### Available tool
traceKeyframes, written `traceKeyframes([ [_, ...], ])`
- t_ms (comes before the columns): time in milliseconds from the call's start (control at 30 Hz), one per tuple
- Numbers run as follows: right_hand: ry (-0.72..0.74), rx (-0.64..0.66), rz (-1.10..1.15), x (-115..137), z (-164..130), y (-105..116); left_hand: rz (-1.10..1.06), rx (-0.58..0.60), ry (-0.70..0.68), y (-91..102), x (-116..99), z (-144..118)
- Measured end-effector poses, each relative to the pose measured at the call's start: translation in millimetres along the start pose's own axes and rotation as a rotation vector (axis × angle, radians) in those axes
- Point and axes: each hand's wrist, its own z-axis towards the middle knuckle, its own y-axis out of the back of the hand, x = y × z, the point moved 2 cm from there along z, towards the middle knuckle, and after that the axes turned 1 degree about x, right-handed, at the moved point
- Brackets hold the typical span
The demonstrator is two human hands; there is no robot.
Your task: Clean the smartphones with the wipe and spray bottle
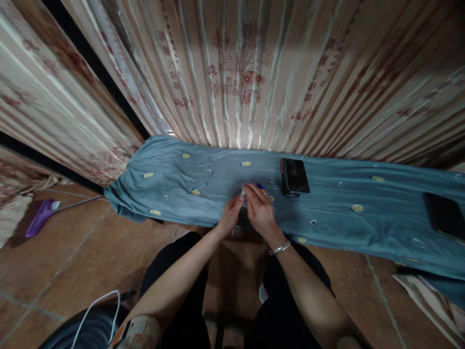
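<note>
Near the front edge of the counter [363, 228], about midway along the blue-grey cloth that covers it, both hands meet over one small item. The left hand [230, 218] pinches its lower side with fingertips and thumb, and the right hand [260, 211] closes over the top of it, so both are grasping the small object [250, 190] between them. Only a whitish bit and a blue tip show past the fingers; what it is cannot be made out.

My judgement is that the main risk is a slip: the grip is by the fingertips alone and sits close to the counter's front edge, so a loosened pinch could send the item off the cloth and down to the tiled floor [72, 252] between the knees. The cloth lies in loose wrinkles and hangs over the left end, so a forearm dragging on it could tug it and shift the phone [295, 177] lying just behind and to the right of the hands.

A second dark flat thing [445, 215] near the right end is cut off by the frame edge and too dim to identify. The cloth hides the counter's own surface entirely. Whatever lies under the palms is covered, and a purple-headed broom [39, 218] on the floor at left is partly behind the curtain.
</note>
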Motion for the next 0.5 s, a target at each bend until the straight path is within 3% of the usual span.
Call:
traceKeyframes([
  [233,-0.024,0.006,0.039,-12.2,3.6,-0.4,0.086,0.017,-0.005,2.0,5.9,2.7],
  [500,-0.113,0.046,0.069,-25.8,4.4,-3.5,0.04,0.024,0.047,3.9,-3.4,-0.6],
])
